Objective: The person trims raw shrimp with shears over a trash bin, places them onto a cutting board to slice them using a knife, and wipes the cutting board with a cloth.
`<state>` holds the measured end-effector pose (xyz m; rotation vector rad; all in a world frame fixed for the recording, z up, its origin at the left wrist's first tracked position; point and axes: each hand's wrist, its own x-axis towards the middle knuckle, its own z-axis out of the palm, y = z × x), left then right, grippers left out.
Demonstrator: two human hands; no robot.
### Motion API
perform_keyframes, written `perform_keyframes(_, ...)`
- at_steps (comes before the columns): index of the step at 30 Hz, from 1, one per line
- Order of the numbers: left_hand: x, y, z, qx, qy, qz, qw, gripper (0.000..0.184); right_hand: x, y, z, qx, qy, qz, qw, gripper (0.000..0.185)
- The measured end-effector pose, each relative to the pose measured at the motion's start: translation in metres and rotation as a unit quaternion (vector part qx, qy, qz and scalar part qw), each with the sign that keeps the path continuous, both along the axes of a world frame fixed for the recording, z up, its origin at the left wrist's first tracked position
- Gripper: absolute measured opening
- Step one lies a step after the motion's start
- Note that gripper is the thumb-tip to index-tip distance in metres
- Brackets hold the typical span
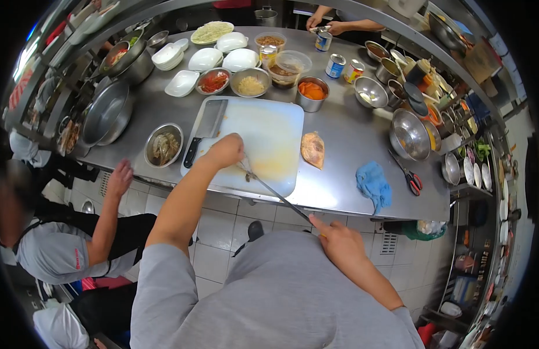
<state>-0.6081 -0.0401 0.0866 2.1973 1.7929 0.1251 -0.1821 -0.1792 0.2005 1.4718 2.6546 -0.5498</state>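
Observation:
My left hand (226,151) is closed in a pinch over the near half of the white cutting board (269,116), on a small greyish piece that looks like a raw shrimp (244,167). At the board's near edge, my right hand (342,244) grips a long thin knife (281,198). Its blade points up and left, its tip by the pinched piece. A cleaver (211,119) with a black handle lies on the board's left side. Left of the board stands a metal bowl (163,145) of greyish raw shrimp.
A bagged orange food piece (313,150), blue cloth (373,185) and red-handled scissors (413,183) lie to the right. Bowls, white dishes (205,60) and cans (335,66) line the back. Another person's hands (333,27) work across the table; a co-worker (60,250) is at left.

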Motion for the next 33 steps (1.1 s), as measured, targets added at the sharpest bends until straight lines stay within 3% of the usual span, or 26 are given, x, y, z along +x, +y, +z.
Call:
perform_keyframes(1, -0.006, -0.005, 0.011, 0.004, -0.121, 0.032, 0.992, 0.016, -0.001, 0.0, 0.0, -0.008, -0.003, -0.003, 1.0, 0.06)
perform_keyframes(2, -0.012, -0.01, 0.009, 0.002, -0.119, 0.028, 0.992, 0.016, -0.002, 0.0, -0.001, -0.01, -0.001, -0.007, 1.0, 0.06)
perform_keyframes(4, -0.02, -0.02, 0.0, 0.055, -0.294, 0.129, 0.946, 0.015, -0.001, 0.001, -0.001, -0.012, 0.012, -0.007, 1.0, 0.058)
perform_keyframes(7, -0.028, -0.025, -0.01, 0.01, -0.386, 0.199, 0.901, 0.014, -0.001, 0.003, -0.006, -0.005, 0.02, 0.0, 1.0, 0.058)
perform_keyframes(11, -0.033, -0.022, -0.018, -0.024, -0.413, 0.224, 0.882, 0.014, -0.002, 0.005, -0.003, -0.015, 0.005, -0.003, 1.0, 0.059)
perform_keyframes(13, -0.035, -0.024, -0.021, -0.058, -0.517, 0.256, 0.815, 0.01, -0.002, 0.005, -0.003, -0.025, 0.003, -0.008, 1.0, 0.059)
perform_keyframes(14, -0.036, -0.024, -0.021, -0.056, -0.517, 0.259, 0.814, 0.01, -0.002, 0.006, -0.005, -0.025, 0.004, -0.005, 1.0, 0.059)
perform_keyframes(16, -0.037, -0.024, -0.023, -0.086, -0.583, 0.301, 0.75, 0.008, 0.001, 0.006, -0.011, -0.011, 0.017, 0.004, 1.0, 0.059)
perform_keyframes(23, -0.054, -0.027, -0.019, -0.113, -0.703, 0.295, 0.637, 0.004, 0.0, 0.006, -0.008, -0.021, 0.019, -0.004, 1.0, 0.057)
perform_keyframes(25, -0.064, -0.023, -0.02, -0.15, -0.754, 0.307, 0.561, 0.007, 0.0, 0.007, -0.01, -0.021, 0.02, -0.001, 1.0, 0.057)
perform_keyframes(26, -0.067, -0.022, -0.023, -0.151, -0.755, 0.307, 0.559, 0.007, 0.0, 0.007, -0.01, -0.021, 0.018, 0.0, 1.0, 0.057)
perform_keyframes(28, -0.063, -0.026, 0.001, -0.149, -0.79, 0.365, 0.47, 0.006, -0.002, 0.009, -0.009, -0.023, 0.01, -0.003, 1.0, 0.057)
perform_keyframes(29, -0.061, -0.031, 0.012, -0.147, -0.791, 0.366, 0.468, 0.006, -0.002, 0.01, -0.009, -0.023, 0.009, 0.0, 1.0, 0.057)
perform_keyframes(31, -0.054, -0.047, 0.038, -0.079, -0.769, 0.314, 0.551, 0.005, -0.002, 0.011, -0.01, -0.02, 0.03, 0.0, 0.999, 0.057)
perform_keyframes(32, -0.051, -0.063, 0.055, -0.079, -0.769, 0.315, 0.55, 0.005, 0.0, 0.011, -0.007, -0.021, 0.029, 0.001, 0.999, 0.057)
perform_keyframes(33, -0.048, -0.086, 0.072, -0.063, -0.761, 0.273, 0.585, 0.006, 0.002, 0.01, -0.002, -0.028, 0.055, -0.003, 0.998, 0.057)
